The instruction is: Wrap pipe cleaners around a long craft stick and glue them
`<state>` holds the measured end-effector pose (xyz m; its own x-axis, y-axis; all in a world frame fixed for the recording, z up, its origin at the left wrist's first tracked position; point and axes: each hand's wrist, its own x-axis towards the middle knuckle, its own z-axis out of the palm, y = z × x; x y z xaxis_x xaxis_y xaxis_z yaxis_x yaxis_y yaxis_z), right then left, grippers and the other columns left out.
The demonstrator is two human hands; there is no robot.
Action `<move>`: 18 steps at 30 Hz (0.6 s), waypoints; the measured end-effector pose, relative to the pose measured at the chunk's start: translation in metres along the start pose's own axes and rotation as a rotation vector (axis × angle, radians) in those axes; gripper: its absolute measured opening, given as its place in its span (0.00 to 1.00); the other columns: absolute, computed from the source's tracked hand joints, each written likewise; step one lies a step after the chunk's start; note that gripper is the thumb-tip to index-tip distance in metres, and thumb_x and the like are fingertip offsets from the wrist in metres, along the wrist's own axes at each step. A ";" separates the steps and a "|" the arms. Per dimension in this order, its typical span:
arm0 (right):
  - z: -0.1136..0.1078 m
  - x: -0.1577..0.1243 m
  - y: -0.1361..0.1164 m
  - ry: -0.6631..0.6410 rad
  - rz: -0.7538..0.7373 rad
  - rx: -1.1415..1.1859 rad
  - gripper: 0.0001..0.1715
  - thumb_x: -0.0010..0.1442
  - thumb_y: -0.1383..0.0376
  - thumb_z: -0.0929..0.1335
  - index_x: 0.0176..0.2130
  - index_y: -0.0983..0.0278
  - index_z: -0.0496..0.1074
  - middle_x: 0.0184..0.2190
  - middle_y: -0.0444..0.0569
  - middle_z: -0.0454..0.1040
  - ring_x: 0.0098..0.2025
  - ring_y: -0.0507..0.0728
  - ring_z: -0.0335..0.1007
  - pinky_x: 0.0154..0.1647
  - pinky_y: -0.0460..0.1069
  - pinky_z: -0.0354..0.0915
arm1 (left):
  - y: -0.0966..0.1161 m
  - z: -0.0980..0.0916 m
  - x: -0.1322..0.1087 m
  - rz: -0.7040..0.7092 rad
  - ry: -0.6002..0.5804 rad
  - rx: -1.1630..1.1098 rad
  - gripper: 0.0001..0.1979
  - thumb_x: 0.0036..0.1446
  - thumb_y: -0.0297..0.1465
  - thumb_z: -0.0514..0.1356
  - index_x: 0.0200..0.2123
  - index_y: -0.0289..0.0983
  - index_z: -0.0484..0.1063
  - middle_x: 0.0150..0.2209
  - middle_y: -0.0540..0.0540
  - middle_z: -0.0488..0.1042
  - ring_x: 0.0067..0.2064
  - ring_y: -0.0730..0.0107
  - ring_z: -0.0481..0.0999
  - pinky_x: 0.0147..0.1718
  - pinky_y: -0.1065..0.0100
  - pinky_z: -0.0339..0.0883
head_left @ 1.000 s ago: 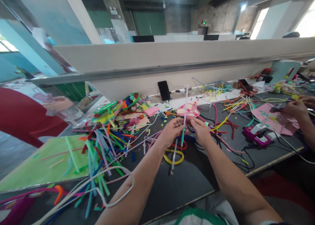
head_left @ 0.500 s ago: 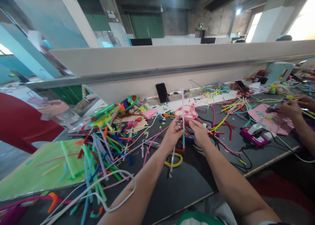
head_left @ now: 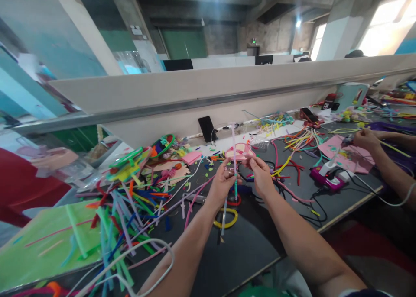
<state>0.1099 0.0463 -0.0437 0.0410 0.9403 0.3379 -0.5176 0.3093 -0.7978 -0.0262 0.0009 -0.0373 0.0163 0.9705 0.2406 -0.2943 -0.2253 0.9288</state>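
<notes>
My left hand [head_left: 222,185] is closed around an upright pipe cleaner [head_left: 233,145], lilac along its upper length and teal near its lower end. Just to the right, my right hand [head_left: 261,172] has thumb and forefinger pinched together; whatever is between them is too small to make out. Behind the hands lies a pink, heart-like shape [head_left: 242,151] with a pale middle. Below my left hand are scissors with a yellow handle loop [head_left: 234,219], partly covered by a thin pale stick [head_left: 224,217].
Loose pipe cleaners [head_left: 120,227] pile up at left beside a green sheet [head_left: 48,245]. A phone [head_left: 206,129] leans on the partition [head_left: 182,89]. At right are a purple power strip [head_left: 326,179] with cables and a co-worker's hands [head_left: 367,141] over pink paper [head_left: 338,152].
The view has turned slightly to the right, so things sit further left. My right fingers have drawn a little away from the pipe cleaner, which stays in my left hand.
</notes>
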 end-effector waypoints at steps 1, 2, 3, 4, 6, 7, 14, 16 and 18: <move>-0.001 0.001 0.000 0.024 -0.018 0.001 0.15 0.55 0.58 0.69 0.41 0.62 0.76 0.31 0.46 0.77 0.34 0.54 0.70 0.42 0.50 0.64 | -0.002 -0.001 0.000 0.005 0.001 -0.002 0.39 0.47 0.26 0.64 0.61 0.39 0.53 0.29 0.53 0.69 0.32 0.70 0.75 0.35 0.65 0.72; -0.001 0.001 0.000 0.048 -0.033 0.004 0.14 0.55 0.58 0.69 0.40 0.62 0.76 0.31 0.46 0.77 0.34 0.53 0.70 0.41 0.50 0.64 | -0.003 -0.001 0.000 0.010 0.000 -0.001 0.38 0.47 0.26 0.64 0.61 0.40 0.53 0.29 0.54 0.68 0.33 0.70 0.75 0.35 0.64 0.72; -0.002 0.002 0.000 0.070 -0.047 0.004 0.14 0.55 0.58 0.69 0.40 0.62 0.76 0.31 0.45 0.77 0.33 0.53 0.69 0.40 0.50 0.64 | -0.004 -0.001 0.001 0.015 -0.003 0.002 0.38 0.47 0.26 0.64 0.61 0.40 0.54 0.28 0.54 0.68 0.33 0.70 0.75 0.35 0.64 0.72; -0.002 0.002 -0.001 0.088 -0.059 -0.002 0.14 0.55 0.58 0.69 0.40 0.62 0.76 0.31 0.45 0.76 0.33 0.53 0.69 0.39 0.49 0.64 | -0.005 -0.001 0.001 0.020 -0.005 0.006 0.38 0.48 0.26 0.64 0.61 0.40 0.54 0.28 0.54 0.67 0.33 0.71 0.75 0.36 0.64 0.72; -0.003 0.002 -0.003 0.109 -0.082 -0.031 0.14 0.55 0.58 0.69 0.40 0.62 0.76 0.31 0.45 0.76 0.33 0.53 0.68 0.38 0.49 0.64 | -0.006 0.000 0.000 0.024 -0.005 0.013 0.37 0.48 0.27 0.64 0.61 0.41 0.54 0.28 0.54 0.67 0.33 0.71 0.75 0.36 0.63 0.72; -0.004 0.002 -0.004 0.113 -0.093 -0.051 0.14 0.56 0.58 0.68 0.41 0.62 0.76 0.31 0.45 0.75 0.33 0.53 0.68 0.38 0.49 0.64 | -0.005 0.000 0.000 0.020 -0.003 0.016 0.37 0.48 0.27 0.64 0.61 0.40 0.55 0.28 0.54 0.68 0.32 0.71 0.75 0.36 0.64 0.72; -0.008 0.002 -0.009 0.100 -0.152 -0.159 0.16 0.59 0.58 0.65 0.44 0.62 0.74 0.30 0.46 0.73 0.33 0.53 0.67 0.39 0.49 0.64 | 0.003 0.006 -0.004 -0.037 -0.009 0.044 0.39 0.47 0.27 0.65 0.62 0.38 0.53 0.30 0.51 0.71 0.33 0.70 0.75 0.35 0.65 0.70; -0.008 0.001 -0.010 0.091 -0.155 -0.202 0.17 0.60 0.58 0.65 0.45 0.62 0.73 0.29 0.46 0.73 0.33 0.53 0.67 0.38 0.49 0.64 | 0.004 0.006 -0.005 -0.039 -0.010 0.045 0.40 0.47 0.27 0.65 0.62 0.38 0.53 0.30 0.51 0.71 0.34 0.69 0.75 0.35 0.65 0.70; -0.008 -0.001 -0.010 0.090 -0.162 -0.254 0.17 0.60 0.57 0.64 0.45 0.62 0.73 0.28 0.46 0.72 0.32 0.54 0.67 0.37 0.49 0.64 | 0.004 0.006 -0.005 -0.039 -0.019 0.046 0.40 0.47 0.28 0.65 0.62 0.38 0.52 0.30 0.50 0.72 0.34 0.69 0.75 0.36 0.65 0.70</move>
<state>0.1218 0.0436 -0.0394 0.1868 0.8812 0.4342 -0.2690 0.4710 -0.8401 -0.0215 -0.0053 -0.0325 0.0453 0.9768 0.2091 -0.2485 -0.1918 0.9495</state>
